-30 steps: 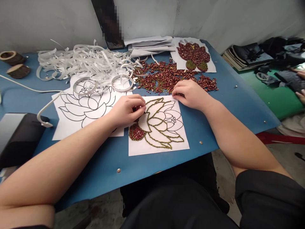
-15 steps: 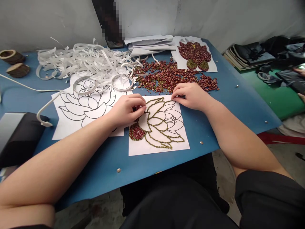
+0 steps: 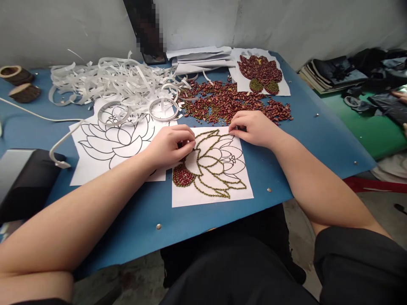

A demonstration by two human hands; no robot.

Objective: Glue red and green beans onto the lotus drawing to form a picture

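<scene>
A sheet of white paper with a lotus drawing point(image 3: 212, 202) lies in front of me. Green beans line many of its petal outlines, and a patch of red beans ringed with green ones point(image 3: 183, 175) fills a rounded shape at lower left. My left hand point(image 3: 173, 146) rests over the sheet's upper left edge with its fingers curled together. At the top right corner, the fingertips of my right hand point(image 3: 248, 128) are pinched close above the drawing. Whatever either hand holds is hidden or too small to make out. Bare black lines show on the upper right petals.
Loose red and green beans point(image 3: 219, 103) spread behind the sheet. A second lotus print point(image 3: 104, 148) lies left, under tape rings point(image 3: 163, 109) and a heap of white strips point(image 3: 108, 76). A bean-covered lotus picture point(image 3: 260, 74), folded papers point(image 3: 200, 59) and a black box point(image 3: 28, 182) surround them.
</scene>
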